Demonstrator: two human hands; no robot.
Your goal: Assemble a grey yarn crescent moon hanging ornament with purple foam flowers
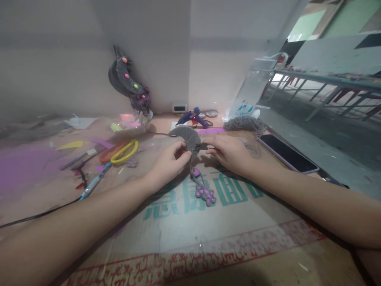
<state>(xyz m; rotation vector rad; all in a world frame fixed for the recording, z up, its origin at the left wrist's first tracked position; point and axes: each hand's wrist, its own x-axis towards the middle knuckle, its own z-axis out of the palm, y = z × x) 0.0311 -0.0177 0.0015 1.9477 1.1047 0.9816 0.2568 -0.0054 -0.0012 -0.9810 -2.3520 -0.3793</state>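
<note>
My left hand [175,159] pinches a grey yarn-wrapped crescent [186,134] between thumb and fingers, above the table. On the crescent's right side, my right hand [228,151] has its fingers closed on a small dark grey piece [204,146] that touches or nearly touches the crescent; its kind is too small to make out. Below the crescent, a cord hangs with a purple-centred bead-like piece [196,172] and a grey and purple flower cluster [206,194] at its lower end.
A blue glue gun [192,117] stands behind my hands. To the right are grey yarn [245,124], a plastic bag [251,91] and a phone [288,153]. At left lie yellow-handled scissors [125,152], a pen [95,180] and a bowl [131,129]. A decorated grey crescent [123,75] leans by the wall.
</note>
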